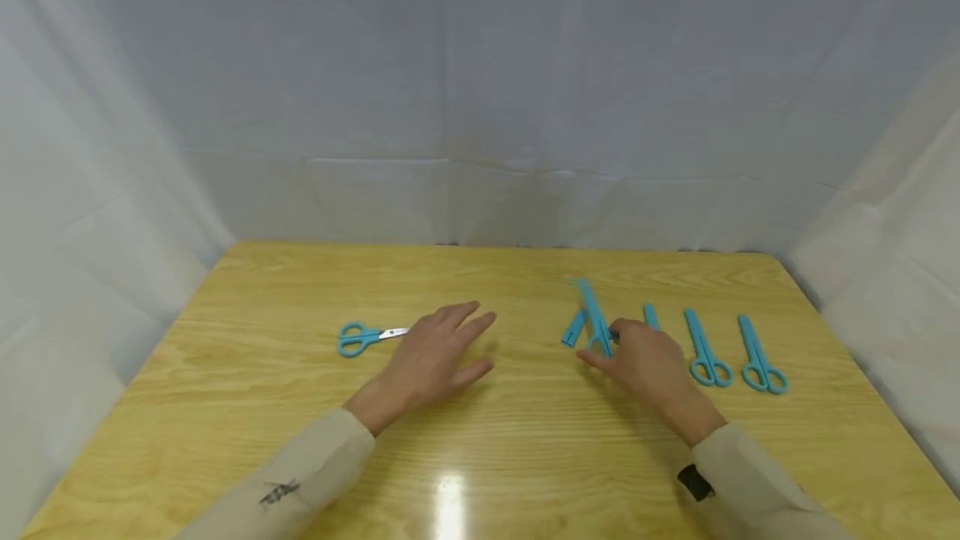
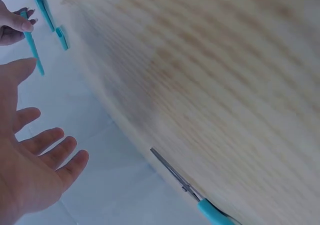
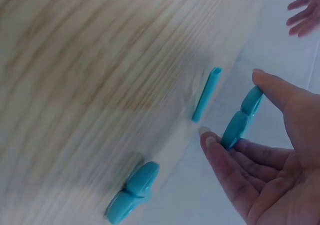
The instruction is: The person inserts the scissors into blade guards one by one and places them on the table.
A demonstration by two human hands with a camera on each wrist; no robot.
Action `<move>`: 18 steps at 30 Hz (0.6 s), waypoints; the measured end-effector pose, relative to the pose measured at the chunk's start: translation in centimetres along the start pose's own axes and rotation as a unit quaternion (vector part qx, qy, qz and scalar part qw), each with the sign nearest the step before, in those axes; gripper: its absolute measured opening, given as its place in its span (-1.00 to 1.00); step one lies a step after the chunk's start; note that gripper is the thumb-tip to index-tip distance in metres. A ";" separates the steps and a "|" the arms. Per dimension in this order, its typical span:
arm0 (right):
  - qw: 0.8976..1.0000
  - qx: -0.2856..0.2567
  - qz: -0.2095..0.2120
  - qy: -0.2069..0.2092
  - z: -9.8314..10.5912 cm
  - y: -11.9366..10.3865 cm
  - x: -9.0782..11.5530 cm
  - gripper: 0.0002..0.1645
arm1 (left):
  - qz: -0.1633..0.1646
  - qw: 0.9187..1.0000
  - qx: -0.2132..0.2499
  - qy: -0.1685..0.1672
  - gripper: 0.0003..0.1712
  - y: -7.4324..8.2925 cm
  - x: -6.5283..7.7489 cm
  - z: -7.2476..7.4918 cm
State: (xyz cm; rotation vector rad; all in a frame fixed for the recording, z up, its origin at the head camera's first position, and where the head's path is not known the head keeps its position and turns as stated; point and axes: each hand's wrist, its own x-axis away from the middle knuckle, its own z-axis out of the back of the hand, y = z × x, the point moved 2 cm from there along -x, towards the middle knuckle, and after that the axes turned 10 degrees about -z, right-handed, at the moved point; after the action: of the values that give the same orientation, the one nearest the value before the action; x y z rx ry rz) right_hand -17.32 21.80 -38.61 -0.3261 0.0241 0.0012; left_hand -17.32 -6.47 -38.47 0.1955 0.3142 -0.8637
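Observation:
My right hand [image 1: 648, 365] pinches a pair of blue-handled scissors [image 3: 236, 128] by the handles, between thumb and fingers. Their blade end, blue along its length and slightly blurred, points away from me, raised off the table. A loose blue blade cover [image 1: 573, 328] lies on the wood just left of them. Fingers spread and holding nothing, my left hand [image 1: 435, 357] hovers over the middle of the table. Left of it lies a pair of scissors with bare metal blades [image 1: 362, 337]; the hand hides their tips in the head view.
To the right of my right hand lie blue scissors with covered blades [image 1: 702, 352], another such pair [image 1: 759, 361] farther right, and one more [image 1: 651, 317] partly hidden behind the hand. White cloth [image 1: 450, 107] hangs behind and beside the wooden table [image 1: 510, 457].

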 end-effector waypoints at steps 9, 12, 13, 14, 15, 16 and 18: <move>0.997 0.002 -0.077 -0.027 -0.2 1.4 -0.8 -0.35 | -0.030 0.998 0.005 -0.057 -0.29 0.0 -1.7 -1.0; 0.996 0.009 -0.087 -0.035 -0.4 1.4 -1.0 -0.32 | -0.040 0.997 -0.003 -0.063 -0.28 0.1 -2.2 -1.4; 0.995 0.014 -0.091 -0.038 -0.5 1.4 -1.1 -0.31 | -0.042 0.997 -0.004 -0.065 -0.28 0.1 -2.3 -1.5; 0.995 0.019 -0.094 -0.040 -0.5 1.3 -1.1 -0.31 | -0.043 0.997 -0.004 -0.068 -0.28 0.1 -2.4 -1.6; 0.994 0.025 -0.096 -0.043 -0.6 1.3 -1.2 -0.32 | -0.043 0.996 -0.004 -0.072 -0.28 0.2 -2.5 -1.8; 0.994 0.032 -0.097 -0.046 -0.7 1.2 -1.2 -0.32 | -0.042 0.996 -0.005 -0.078 -0.28 0.2 -2.6 -1.9; 0.992 0.052 -0.100 -0.050 -0.8 1.2 -1.3 -0.33 | -0.038 0.995 -0.007 -0.091 -0.27 0.3 -2.8 -2.2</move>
State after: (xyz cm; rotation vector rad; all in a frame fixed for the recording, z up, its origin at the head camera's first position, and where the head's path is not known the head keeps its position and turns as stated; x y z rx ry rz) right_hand -18.66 22.64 -39.70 -0.2220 -0.1084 -0.1827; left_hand -19.23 -3.67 -39.52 0.0910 0.1579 -0.9472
